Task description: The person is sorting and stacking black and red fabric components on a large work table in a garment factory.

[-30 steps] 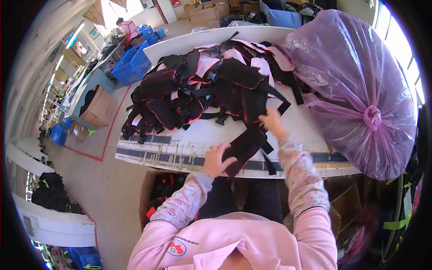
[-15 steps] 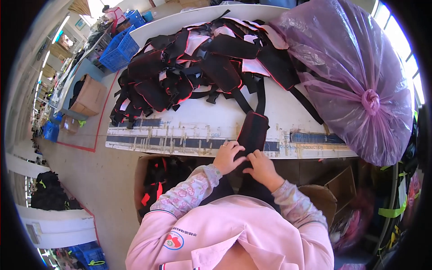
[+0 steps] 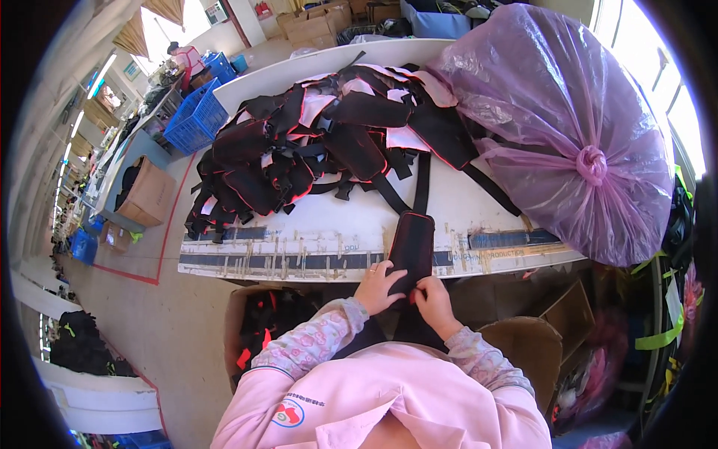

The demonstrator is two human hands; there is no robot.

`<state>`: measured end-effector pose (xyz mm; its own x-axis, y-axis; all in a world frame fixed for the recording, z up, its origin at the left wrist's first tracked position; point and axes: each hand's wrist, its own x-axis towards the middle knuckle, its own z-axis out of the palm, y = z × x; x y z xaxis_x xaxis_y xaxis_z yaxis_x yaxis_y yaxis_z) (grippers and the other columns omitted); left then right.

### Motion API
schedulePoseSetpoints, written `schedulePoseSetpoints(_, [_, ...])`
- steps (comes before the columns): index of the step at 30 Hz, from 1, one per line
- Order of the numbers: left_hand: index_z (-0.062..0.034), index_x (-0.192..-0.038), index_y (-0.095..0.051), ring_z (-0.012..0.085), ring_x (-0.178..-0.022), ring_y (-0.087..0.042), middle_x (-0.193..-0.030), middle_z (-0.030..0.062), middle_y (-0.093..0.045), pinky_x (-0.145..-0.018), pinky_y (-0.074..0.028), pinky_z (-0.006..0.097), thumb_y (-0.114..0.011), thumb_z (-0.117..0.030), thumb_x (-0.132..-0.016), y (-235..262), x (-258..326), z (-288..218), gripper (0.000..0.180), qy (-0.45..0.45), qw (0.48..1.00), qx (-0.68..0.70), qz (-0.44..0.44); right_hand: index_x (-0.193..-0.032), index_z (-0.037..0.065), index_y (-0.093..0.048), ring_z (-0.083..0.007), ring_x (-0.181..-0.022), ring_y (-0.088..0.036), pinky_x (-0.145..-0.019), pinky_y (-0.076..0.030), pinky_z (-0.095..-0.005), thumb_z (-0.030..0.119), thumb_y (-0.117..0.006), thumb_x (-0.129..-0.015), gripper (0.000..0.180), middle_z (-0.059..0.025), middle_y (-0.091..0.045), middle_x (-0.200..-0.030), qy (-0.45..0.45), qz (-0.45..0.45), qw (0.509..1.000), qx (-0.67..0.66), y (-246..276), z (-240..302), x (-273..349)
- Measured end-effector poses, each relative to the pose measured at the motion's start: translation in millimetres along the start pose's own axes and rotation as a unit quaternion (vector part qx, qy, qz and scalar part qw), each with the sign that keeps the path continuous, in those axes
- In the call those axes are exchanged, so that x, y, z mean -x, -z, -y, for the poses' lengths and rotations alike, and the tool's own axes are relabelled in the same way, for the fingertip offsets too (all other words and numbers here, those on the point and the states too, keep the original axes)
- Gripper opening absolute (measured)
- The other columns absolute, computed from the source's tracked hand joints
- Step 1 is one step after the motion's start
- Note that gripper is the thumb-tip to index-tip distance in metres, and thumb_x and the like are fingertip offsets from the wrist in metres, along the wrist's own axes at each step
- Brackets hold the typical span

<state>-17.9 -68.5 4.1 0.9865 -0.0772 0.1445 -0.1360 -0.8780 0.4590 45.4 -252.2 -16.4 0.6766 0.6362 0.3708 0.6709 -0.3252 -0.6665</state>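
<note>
A black padded strap (image 3: 413, 241) with red edging lies over the near edge of the white table, its webbing running back toward the pile. My left hand (image 3: 380, 289) grips the left side of its lower end, fingers laid across the black fabric. At the lower right corner, my right hand (image 3: 435, 305) is closed in a pinch at the pad's edge, where a small bit of red shows by the fingertips. Behind the pad is a heap of similar black padded straps (image 3: 366, 150) with red edging, pale linings, webbing and buckles.
A large tied purple plastic bag (image 3: 553, 112) fills the table's right side. Below the white table (image 3: 329, 217) stand an open cardboard box (image 3: 236, 318) of black and red pieces and another carton (image 3: 523, 344). Blue crates (image 3: 196, 116) and a co-worker (image 3: 187, 60) are at the far left.
The view has tilted up slightly, so the table sits lower in it. My right hand has shifted from the pad's middle to its lower right corner, fingers drawn in.
</note>
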Motion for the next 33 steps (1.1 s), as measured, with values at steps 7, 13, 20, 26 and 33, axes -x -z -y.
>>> schedulePoseSetpoints(7, [-0.0037,-0.09,-0.059,0.0331,-0.085,-0.051,-0.09,0.0124,-0.054,-0.075,-0.04,0.041,-0.06,0.0,-0.073,-16.9,-15.0,-18.9,0.018,0.003,0.969,0.108,-0.222,-0.091,0.003,-0.056,-0.0343,-0.097,-0.054,-0.083,-0.042,-0.0395,0.001,-0.066,-0.073,0.021,-0.0149,-0.057,-0.1,-0.087,-0.093,0.985,0.116,32.6,27.8,-33.0])
schedulePoseSetpoints(13, [-0.005,-0.098,-0.059,0.0349,-0.095,-0.051,-0.092,0.0132,-0.054,-0.084,-0.043,0.039,-0.057,0.008,-0.067,-2.9,-21.6,-26.6,0.034,0.022,0.958,0.106,-0.267,-0.088,0.001,-0.058,-0.0095,-0.074,-0.051,-0.067,-0.041,-0.0232,0.005,-0.058,-0.086,0.004,-0.003,-0.057,-0.077,-0.243,-0.137,0.903,-0.327,11.1,7.3,-42.8])
schedulePoseSetpoints(20, [0.0001,-0.111,-0.058,0.0237,-0.099,-0.059,-0.109,0.0148,-0.06,-0.09,-0.046,0.034,-0.044,0.006,-0.078,11.1,-29.2,-12.8,0.036,0.27,0.66,0.693,-0.106,-0.087,0.004,-0.057,-0.0104,-0.067,-0.052,-0.059,-0.042,-0.0265,0.004,-0.056,-0.088,0.002,0.0005,-0.055,-0.074,-0.172,-0.113,0.925,-0.319,23.7,14.6,-56.8])
schedulePoseSetpoints(26, [0.0091,-0.118,-0.048,0.028,-0.109,-0.056,-0.115,0.0184,-0.058,-0.102,-0.039,0.042,-0.043,-0.001,-0.079,12.9,-30.8,-22.6,0.041,0.126,0.453,0.882,0.005,-0.087,0.006,-0.058,-0.0392,-0.07,-0.06,-0.059,-0.048,-0.0439,0.006,-0.067,-0.079,0.011,-0.0161,-0.061,-0.075,-0.046,-0.133,0.986,0.084,46.7,14.5,-53.9])
schedulePoseSetpoints(33, [0.0021,-0.087,-0.064,0.0253,-0.09,-0.061,-0.101,0.0127,-0.064,-0.085,-0.046,0.034,-0.056,-0.018,-0.083,48.6,-30.8,-50.6,0.022,0.071,0.655,0.752,-0.028,-0.088,0.003,-0.048,-0.0131,-0.074,-0.047,-0.069,-0.041,-0.0263,0.022,-0.053,-0.094,0.02,-0.0028,-0.048,-0.076,-0.021,-0.231,0.951,-0.206,56.3,19.3,-64.9])
